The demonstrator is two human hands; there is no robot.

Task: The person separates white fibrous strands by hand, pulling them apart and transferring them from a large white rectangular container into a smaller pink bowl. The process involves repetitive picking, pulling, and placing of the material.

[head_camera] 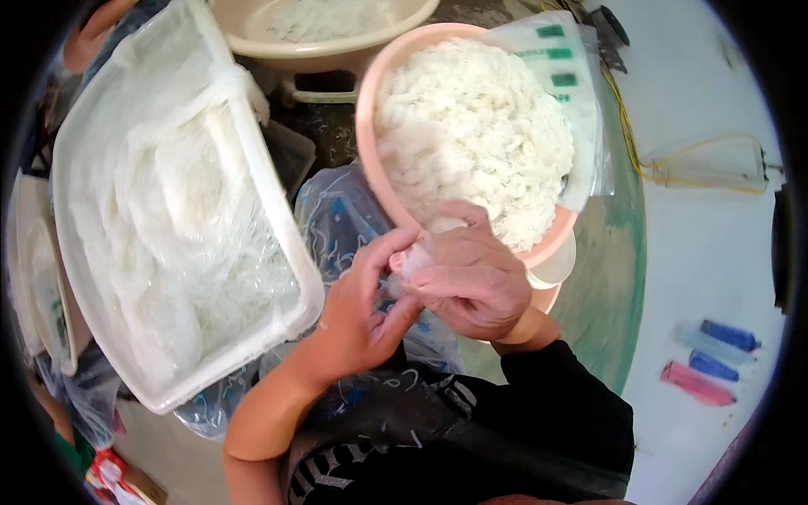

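A small clump of wet white noodle-like strands [415, 260] is held between my two hands, in front of my chest. My left hand [372, 309] cups it from the left, with thumb and fingers around it. From the right, my right hand [473, 278] has its fingers bent over the same clump and partly hides it. Just beyond my hands, a pink tub [368, 120] holds a high heap of white thin strands [473, 132]. To my left, a white rectangular tray [265, 170] carries a wet, glossy mass of translucent strands [196, 189].
A cream tub [322, 47] with some strands stands at the top. Plastic bags with green print [571, 126] lie at the pink tub's right rim. A white container [555, 265] sits below it. Yellow cable [625, 139] runs along the white wall [688, 240]. Another person's arm [95, 31] shows top left.
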